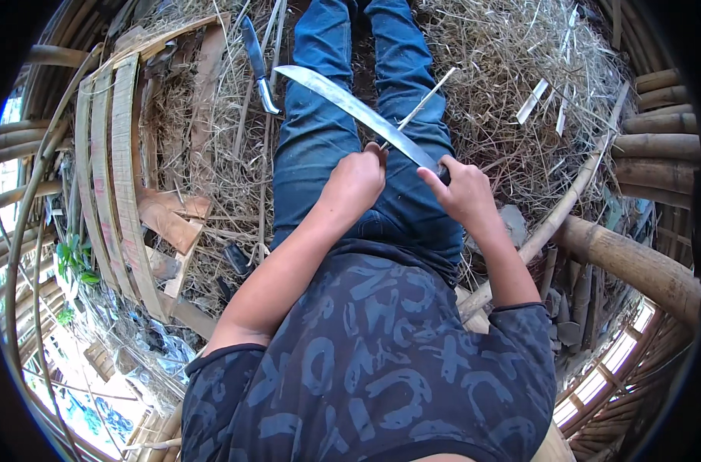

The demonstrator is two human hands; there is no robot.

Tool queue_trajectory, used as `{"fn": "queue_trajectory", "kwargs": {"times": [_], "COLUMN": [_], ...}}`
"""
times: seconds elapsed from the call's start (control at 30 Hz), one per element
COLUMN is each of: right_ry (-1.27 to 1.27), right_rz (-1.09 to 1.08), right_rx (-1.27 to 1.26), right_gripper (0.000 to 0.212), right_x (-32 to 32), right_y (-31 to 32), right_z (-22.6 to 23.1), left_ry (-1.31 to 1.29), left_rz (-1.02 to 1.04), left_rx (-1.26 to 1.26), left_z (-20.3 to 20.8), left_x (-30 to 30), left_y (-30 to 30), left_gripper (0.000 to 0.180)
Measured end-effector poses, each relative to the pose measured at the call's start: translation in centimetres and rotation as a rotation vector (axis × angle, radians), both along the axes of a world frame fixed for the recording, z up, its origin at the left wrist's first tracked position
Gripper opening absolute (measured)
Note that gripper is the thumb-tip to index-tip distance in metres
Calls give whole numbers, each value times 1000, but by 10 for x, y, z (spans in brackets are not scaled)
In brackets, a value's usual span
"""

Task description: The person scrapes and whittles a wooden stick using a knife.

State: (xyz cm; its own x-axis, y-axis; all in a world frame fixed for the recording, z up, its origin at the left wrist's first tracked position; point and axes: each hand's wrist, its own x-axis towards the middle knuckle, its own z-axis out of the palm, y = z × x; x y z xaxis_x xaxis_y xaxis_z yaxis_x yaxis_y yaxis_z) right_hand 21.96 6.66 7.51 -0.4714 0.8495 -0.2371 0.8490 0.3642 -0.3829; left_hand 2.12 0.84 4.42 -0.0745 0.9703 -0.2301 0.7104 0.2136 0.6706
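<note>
Above my thighs, my right hand (464, 192) is closed round the dark handle of a machete (350, 105). Its long, slightly curved blade points up and left across my legs. My left hand (357, 179) is closed on the near end of a thin pale bamboo strip (426, 102). The strip slants up to the right and crosses the blade near its handle end; whether they touch, I cannot tell. To the left of my legs, on the straw, lies a knife (258, 65) with a dark blue part and a shiny metal end.
A wooden pallet-like frame (127, 162) lies at the left. Dry straw (489, 46) covers the ground around my outstretched legs. Pale split pieces (532, 102) lie at the upper right. Thick bamboo poles (635, 266) run along the right, with bamboo walls on both sides.
</note>
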Motion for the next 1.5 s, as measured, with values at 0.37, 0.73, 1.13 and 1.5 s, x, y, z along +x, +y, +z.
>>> {"fn": "queue_trajectory", "kwargs": {"times": [0.37, 0.73, 1.13, 1.5], "right_ry": [-190, -232, -15, 151], "right_rz": [94, -309, -103, -268], "right_rx": [139, 127, -31, -148], "right_gripper": [64, 68, 61, 67], "right_x": [6, 60, 7, 15], "right_y": [15, 74, 18, 21], "right_z": [1, -15, 7, 29], "left_ry": [7, -5, 6, -65], "left_rz": [-60, 0, -39, 0], "left_rx": [-32, -63, -21, 58], "left_z": [14, 4, 19, 8], "left_x": [7, -5, -9, 0], "left_y": [-4, -13, -10, -13], "left_gripper": [31, 34, 30, 30]}}
